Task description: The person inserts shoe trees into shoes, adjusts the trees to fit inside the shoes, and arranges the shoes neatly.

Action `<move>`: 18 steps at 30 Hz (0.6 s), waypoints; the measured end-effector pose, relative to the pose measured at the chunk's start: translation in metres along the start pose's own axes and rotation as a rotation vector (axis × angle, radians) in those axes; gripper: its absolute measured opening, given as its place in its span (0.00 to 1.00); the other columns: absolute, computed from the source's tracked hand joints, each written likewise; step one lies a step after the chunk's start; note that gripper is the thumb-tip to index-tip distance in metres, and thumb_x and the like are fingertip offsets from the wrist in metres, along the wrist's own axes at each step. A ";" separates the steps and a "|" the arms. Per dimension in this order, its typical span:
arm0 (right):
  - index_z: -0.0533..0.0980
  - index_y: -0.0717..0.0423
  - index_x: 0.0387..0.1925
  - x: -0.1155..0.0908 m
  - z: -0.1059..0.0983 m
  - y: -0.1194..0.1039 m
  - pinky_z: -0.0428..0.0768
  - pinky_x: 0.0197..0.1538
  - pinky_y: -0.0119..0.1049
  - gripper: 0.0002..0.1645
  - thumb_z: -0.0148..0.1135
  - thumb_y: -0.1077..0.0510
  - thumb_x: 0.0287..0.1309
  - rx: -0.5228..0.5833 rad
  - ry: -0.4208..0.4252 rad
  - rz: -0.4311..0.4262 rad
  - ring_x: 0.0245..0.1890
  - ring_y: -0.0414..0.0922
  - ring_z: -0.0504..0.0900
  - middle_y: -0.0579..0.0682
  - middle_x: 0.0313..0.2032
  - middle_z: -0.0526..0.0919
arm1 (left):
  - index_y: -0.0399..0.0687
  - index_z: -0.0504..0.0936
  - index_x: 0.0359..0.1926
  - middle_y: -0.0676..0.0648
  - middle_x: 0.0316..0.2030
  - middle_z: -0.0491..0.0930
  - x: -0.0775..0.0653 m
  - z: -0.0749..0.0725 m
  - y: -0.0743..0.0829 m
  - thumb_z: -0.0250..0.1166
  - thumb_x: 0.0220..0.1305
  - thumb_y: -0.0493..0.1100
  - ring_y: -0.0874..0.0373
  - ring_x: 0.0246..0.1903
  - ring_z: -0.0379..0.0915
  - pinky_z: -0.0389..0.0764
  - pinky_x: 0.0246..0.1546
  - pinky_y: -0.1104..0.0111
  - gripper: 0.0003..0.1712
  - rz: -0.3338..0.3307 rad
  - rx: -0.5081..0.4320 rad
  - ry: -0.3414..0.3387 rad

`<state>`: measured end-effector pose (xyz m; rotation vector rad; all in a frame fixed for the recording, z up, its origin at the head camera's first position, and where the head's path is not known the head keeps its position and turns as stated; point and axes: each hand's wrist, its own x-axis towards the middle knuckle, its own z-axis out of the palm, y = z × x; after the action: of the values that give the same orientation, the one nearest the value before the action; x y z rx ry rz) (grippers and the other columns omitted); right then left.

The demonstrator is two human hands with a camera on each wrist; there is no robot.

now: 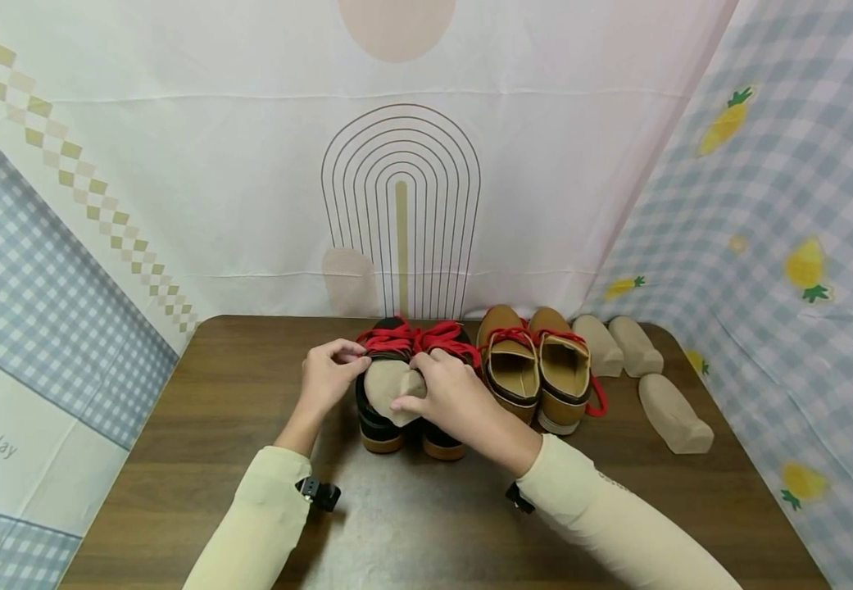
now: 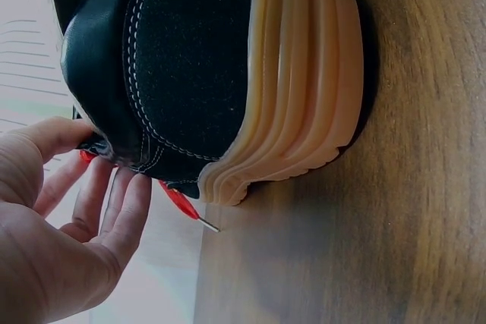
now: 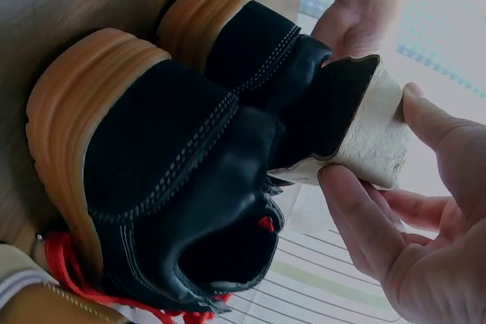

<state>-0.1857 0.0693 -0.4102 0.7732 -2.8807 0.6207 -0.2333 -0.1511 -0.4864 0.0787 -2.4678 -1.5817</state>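
A beige moulded-pulp shoe insert point(image 1: 387, 388) is tilted over the opening of the left black shoe point(image 1: 380, 432). My right hand point(image 1: 459, 400) grips its end between thumb and fingers; in the right wrist view the insert point(image 3: 372, 138) shows a hollow underside. With thumb and fingertips, my left hand point(image 2: 72, 218) pinches the collar of that same black shoe point(image 2: 190, 58), at its outer side. The right black shoe point(image 3: 167, 149), its collar open, stands close beside it. Both have red laces point(image 1: 389, 338) and light brown soles, with toes toward the wall.
Right of the black pair stand two tan shoes point(image 1: 512, 370) with red laces. Three more beige inserts point(image 1: 675, 414) lie at the table's right end. Patterned cloth point(image 1: 264, 188) hangs behind the wooden table point(image 1: 234, 483) and along both sides.
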 end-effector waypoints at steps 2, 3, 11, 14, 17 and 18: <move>0.82 0.56 0.45 0.000 0.003 -0.001 0.76 0.32 0.38 0.32 0.78 0.36 0.51 -0.003 0.005 0.004 0.31 0.42 0.75 0.49 0.35 0.80 | 0.44 0.90 0.36 0.47 0.27 0.87 0.000 0.000 0.000 0.77 0.56 0.39 0.66 0.27 0.76 0.74 0.30 0.73 0.06 0.000 -0.001 -0.001; 0.82 0.57 0.46 0.001 0.004 -0.002 0.76 0.32 0.38 0.33 0.77 0.36 0.51 -0.007 0.006 0.009 0.31 0.42 0.75 0.49 0.35 0.80 | 0.44 0.90 0.36 0.47 0.27 0.87 0.000 0.000 0.000 0.77 0.56 0.40 0.66 0.27 0.76 0.74 0.30 0.73 0.06 -0.002 0.002 -0.002; 0.81 0.58 0.48 -0.001 0.015 -0.007 0.81 0.33 0.42 0.36 0.76 0.33 0.52 -0.014 0.055 0.039 0.29 0.45 0.77 0.52 0.38 0.78 | 0.46 0.90 0.36 0.50 0.27 0.86 -0.001 -0.001 -0.001 0.77 0.57 0.41 0.64 0.28 0.77 0.74 0.31 0.71 0.07 -0.008 0.015 -0.002; 0.81 0.57 0.51 -0.003 0.016 -0.006 0.85 0.39 0.48 0.36 0.75 0.35 0.53 -0.002 0.071 0.017 0.35 0.50 0.83 0.54 0.43 0.80 | 0.46 0.90 0.37 0.50 0.27 0.85 -0.001 -0.001 -0.001 0.77 0.57 0.42 0.64 0.28 0.77 0.74 0.31 0.71 0.07 -0.006 0.017 -0.005; 0.82 0.54 0.55 -0.005 0.015 -0.003 0.85 0.46 0.50 0.33 0.75 0.37 0.55 0.019 0.060 -0.021 0.42 0.52 0.86 0.53 0.47 0.83 | 0.46 0.90 0.37 0.49 0.27 0.86 -0.001 -0.001 -0.001 0.77 0.57 0.41 0.64 0.29 0.77 0.75 0.31 0.71 0.07 -0.007 0.007 -0.008; 0.82 0.53 0.55 -0.005 0.014 -0.001 0.85 0.47 0.50 0.32 0.75 0.38 0.56 0.023 0.053 -0.035 0.44 0.52 0.86 0.53 0.47 0.83 | 0.45 0.90 0.37 0.49 0.27 0.86 0.000 -0.001 -0.001 0.77 0.58 0.41 0.64 0.29 0.77 0.75 0.32 0.72 0.07 -0.008 0.005 -0.010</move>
<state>-0.1805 0.0650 -0.4232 0.7961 -2.8103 0.6607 -0.2328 -0.1519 -0.4870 0.0823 -2.4827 -1.5828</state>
